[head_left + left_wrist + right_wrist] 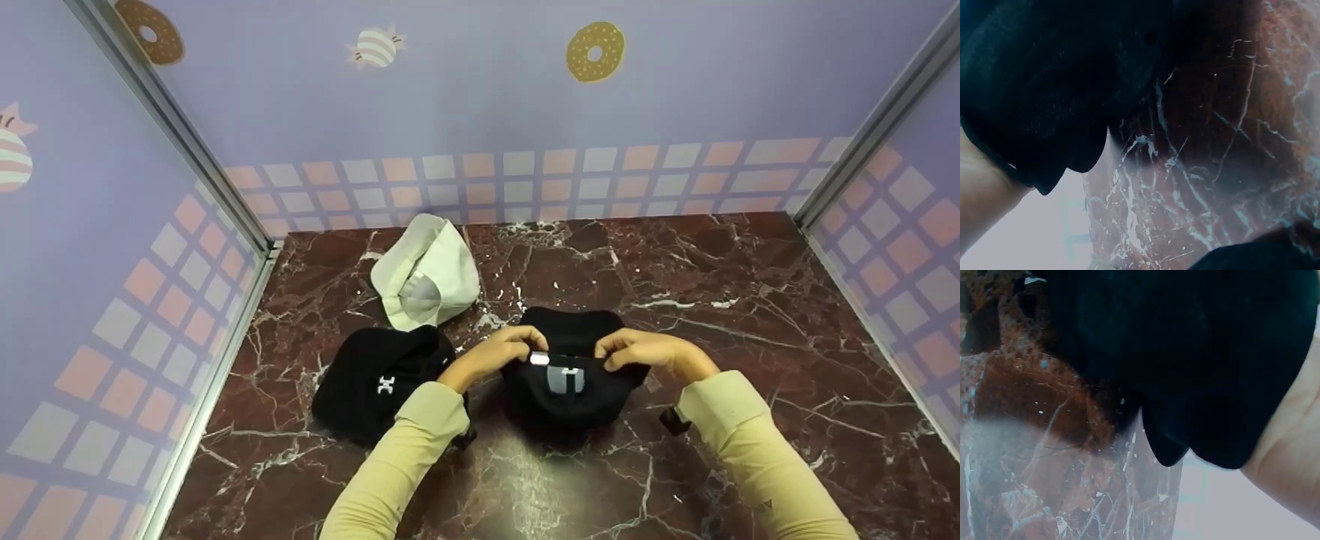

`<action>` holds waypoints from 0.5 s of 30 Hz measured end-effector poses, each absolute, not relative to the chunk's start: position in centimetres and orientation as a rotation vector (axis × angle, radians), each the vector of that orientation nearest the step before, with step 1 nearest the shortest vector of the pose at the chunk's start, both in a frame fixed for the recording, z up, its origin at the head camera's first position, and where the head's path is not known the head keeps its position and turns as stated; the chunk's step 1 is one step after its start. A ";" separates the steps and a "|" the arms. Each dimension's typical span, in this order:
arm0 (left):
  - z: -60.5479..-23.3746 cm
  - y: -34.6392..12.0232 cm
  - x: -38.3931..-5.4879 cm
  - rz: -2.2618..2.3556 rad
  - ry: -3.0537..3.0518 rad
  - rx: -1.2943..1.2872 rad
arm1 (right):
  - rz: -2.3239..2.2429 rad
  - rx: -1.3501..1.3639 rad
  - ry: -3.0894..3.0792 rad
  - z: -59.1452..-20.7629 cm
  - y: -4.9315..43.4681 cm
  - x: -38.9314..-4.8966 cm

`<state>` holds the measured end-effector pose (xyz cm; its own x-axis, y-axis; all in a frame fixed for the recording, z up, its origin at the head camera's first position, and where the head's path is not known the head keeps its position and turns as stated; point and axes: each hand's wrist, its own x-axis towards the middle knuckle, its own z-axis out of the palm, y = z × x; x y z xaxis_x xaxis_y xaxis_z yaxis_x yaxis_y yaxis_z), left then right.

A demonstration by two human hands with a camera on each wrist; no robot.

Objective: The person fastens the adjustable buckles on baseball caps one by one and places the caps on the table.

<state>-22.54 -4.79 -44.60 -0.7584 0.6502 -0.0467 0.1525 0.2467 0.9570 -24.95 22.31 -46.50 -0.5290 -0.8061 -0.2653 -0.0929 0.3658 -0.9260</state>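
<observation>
Both hands grip a black cap with a grey and white patch, held by the rim of its opening in the head view. My left hand pinches the rim's left side, beside a small white label. On the right side, my right hand curls its fingers over the same rim. The far part of the cap extends beyond the hands. In the left wrist view the dark cap covers the fingers, and in the right wrist view the cap hides them too.
A second black cap with a white emblem lies left of the left forearm. Behind it sits a white cap on its side. The dark red marble surface is bounded by lilac panels at the back and sides.
</observation>
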 end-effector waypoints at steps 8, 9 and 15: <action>-44.2 -5.9 -23.1 1.638 1.886 0.733 | -1.397 -0.833 1.739 -45.0 23.9 -24.9; -44.2 -6.1 -23.2 1.675 1.827 0.726 | -1.433 -0.837 1.692 -44.9 24.1 -24.8; -44.2 -6.9 -24.0 1.860 1.538 0.777 | -1.662 -0.859 1.400 -43.9 25.0 -24.6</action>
<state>-24.02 -6.93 -44.18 -0.6511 0.7563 0.0640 -0.0792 -0.1516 0.9853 -24.60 24.99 -43.86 -0.4645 -0.8855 0.0108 0.1400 -0.0854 -0.9865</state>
